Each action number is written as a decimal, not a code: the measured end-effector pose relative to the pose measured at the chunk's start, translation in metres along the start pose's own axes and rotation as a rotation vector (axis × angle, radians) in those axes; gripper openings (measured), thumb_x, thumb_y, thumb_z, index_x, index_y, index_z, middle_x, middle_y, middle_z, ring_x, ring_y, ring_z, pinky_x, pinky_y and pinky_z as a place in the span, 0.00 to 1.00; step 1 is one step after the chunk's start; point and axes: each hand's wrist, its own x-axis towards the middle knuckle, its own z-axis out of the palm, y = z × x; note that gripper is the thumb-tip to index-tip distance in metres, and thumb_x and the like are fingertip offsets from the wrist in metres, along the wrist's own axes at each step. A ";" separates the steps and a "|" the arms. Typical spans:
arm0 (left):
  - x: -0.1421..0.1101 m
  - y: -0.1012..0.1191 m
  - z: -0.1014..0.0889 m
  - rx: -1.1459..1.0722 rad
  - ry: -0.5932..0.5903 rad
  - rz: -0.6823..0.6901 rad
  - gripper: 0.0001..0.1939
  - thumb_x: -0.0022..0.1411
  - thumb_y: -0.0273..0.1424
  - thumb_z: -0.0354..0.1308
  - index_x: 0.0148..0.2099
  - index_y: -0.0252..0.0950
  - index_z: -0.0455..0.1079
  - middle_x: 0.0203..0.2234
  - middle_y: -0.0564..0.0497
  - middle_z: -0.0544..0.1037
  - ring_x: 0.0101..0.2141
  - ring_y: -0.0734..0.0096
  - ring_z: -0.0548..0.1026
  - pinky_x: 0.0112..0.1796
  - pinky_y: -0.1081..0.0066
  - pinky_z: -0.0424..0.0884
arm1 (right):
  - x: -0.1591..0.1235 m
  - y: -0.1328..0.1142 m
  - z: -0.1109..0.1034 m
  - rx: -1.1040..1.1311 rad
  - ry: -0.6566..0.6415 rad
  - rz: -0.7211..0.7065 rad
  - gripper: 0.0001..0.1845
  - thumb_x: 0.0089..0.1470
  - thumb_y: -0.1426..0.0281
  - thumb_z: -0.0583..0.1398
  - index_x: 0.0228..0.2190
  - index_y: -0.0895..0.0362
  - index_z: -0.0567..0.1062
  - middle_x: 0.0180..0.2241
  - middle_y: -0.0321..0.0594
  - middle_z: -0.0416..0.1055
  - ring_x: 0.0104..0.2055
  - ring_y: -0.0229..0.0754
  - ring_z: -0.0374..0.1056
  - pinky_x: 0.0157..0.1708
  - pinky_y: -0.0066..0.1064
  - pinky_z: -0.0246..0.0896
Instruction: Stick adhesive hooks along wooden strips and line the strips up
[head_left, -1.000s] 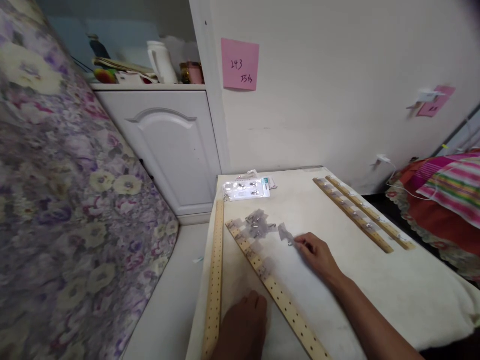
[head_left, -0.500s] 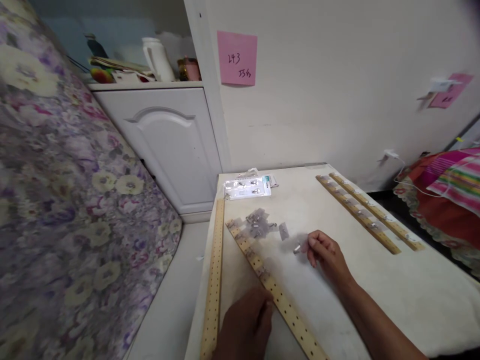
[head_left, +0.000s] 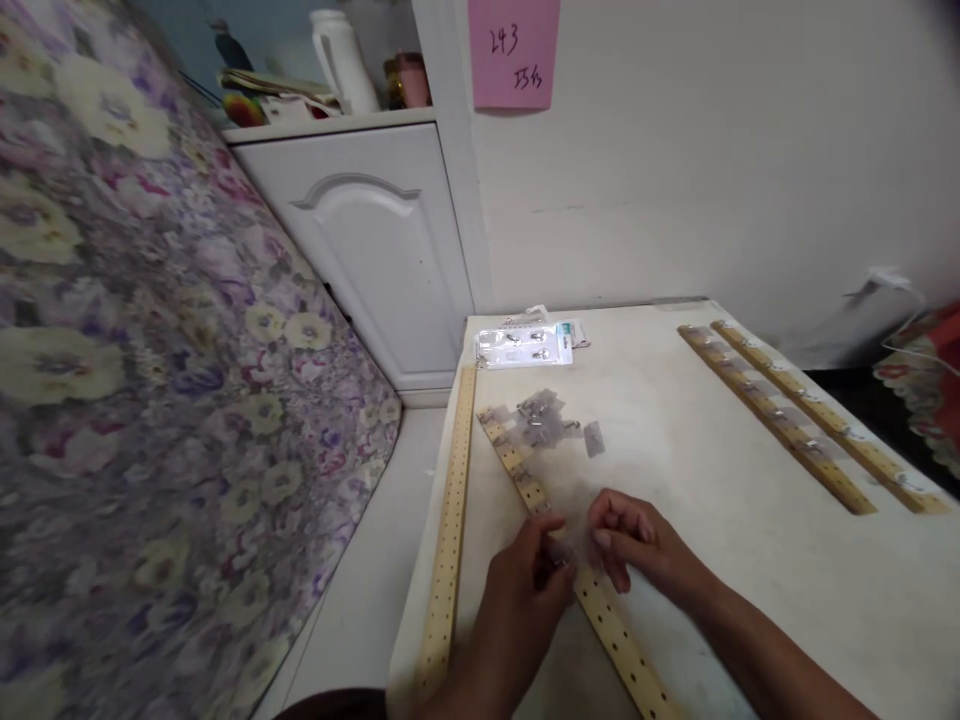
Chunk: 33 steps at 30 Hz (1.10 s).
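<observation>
Both hands (head_left: 529, 590) hold a blurred clear packet (head_left: 579, 540) above a perforated wooden strip (head_left: 621, 640).

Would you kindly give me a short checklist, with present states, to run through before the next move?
1. Both hands in view, left hand and right hand: ok.
2. Grip on the clear plastic piece between them: cannot tell, blurred.
3. Diagonal strip within reach: ok, it runs beneath the hands.
4. Diagonal strip fitted along its whole length: not ok, its near part is bare.
5. Loose pile clear of both hands: ok, farther back.
</observation>
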 end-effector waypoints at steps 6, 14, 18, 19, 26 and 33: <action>-0.006 -0.006 0.005 -0.002 -0.031 -0.007 0.18 0.55 0.27 0.55 0.50 0.40 0.64 0.27 0.57 0.70 0.27 0.75 0.69 0.29 0.75 0.63 | -0.003 0.007 0.002 -0.037 0.004 0.050 0.09 0.52 0.66 0.60 0.34 0.56 0.67 0.20 0.27 0.65 0.15 0.29 0.58 0.15 0.21 0.54; -0.032 -0.006 -0.001 0.334 0.136 0.027 0.10 0.59 0.28 0.51 0.44 0.38 0.66 0.29 0.53 0.70 0.31 0.71 0.70 0.33 0.72 0.66 | -0.007 0.018 -0.005 -0.135 0.062 0.125 0.07 0.51 0.69 0.58 0.34 0.55 0.67 0.19 0.26 0.65 0.14 0.29 0.60 0.13 0.20 0.53; -0.042 -0.021 0.002 0.474 0.152 0.172 0.12 0.65 0.30 0.44 0.41 0.39 0.69 0.32 0.49 0.71 0.35 0.69 0.71 0.37 0.71 0.67 | -0.005 0.022 -0.004 -0.144 0.083 0.149 0.07 0.50 0.70 0.58 0.33 0.55 0.66 0.19 0.25 0.64 0.14 0.29 0.60 0.13 0.20 0.54; -0.043 -0.027 0.005 0.500 0.161 0.206 0.13 0.66 0.30 0.43 0.43 0.39 0.69 0.32 0.49 0.71 0.35 0.69 0.71 0.36 0.71 0.68 | -0.005 0.022 -0.004 -0.150 0.090 0.156 0.06 0.50 0.70 0.58 0.33 0.55 0.67 0.19 0.25 0.64 0.14 0.29 0.60 0.14 0.20 0.54; -0.043 -0.061 0.019 0.727 0.207 0.363 0.18 0.62 0.24 0.44 0.52 0.39 0.65 0.37 0.47 0.73 0.36 0.65 0.71 0.35 0.66 0.71 | 0.000 0.019 -0.001 -0.167 0.093 0.166 0.05 0.51 0.70 0.58 0.32 0.56 0.66 0.20 0.26 0.64 0.15 0.28 0.61 0.15 0.20 0.55; -0.045 -0.062 0.025 0.932 0.184 0.285 0.24 0.58 0.21 0.46 0.56 0.40 0.62 0.37 0.48 0.73 0.36 0.64 0.70 0.35 0.66 0.70 | 0.002 0.026 -0.001 -0.206 0.092 0.166 0.05 0.52 0.70 0.57 0.33 0.56 0.67 0.22 0.27 0.65 0.15 0.28 0.62 0.15 0.21 0.55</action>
